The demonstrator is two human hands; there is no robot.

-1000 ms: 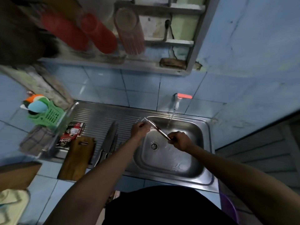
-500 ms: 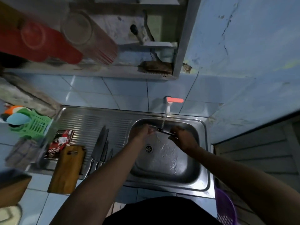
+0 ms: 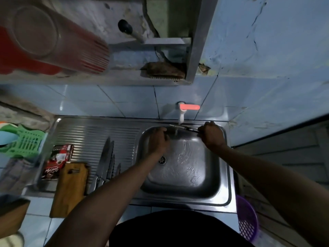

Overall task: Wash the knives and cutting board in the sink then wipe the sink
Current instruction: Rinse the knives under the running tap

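While water is running from the tap into the sink, the right hand is clenching the handle of a knife at the far rim. Its long axis is running left toward the left hand, whose grip I cannot tell. Since the earlier frame, both hands are sitting farther, wider apart.

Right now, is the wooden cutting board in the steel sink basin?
No, the wooden cutting board lies left of the steel sink basin, across the drainboard's front edge.
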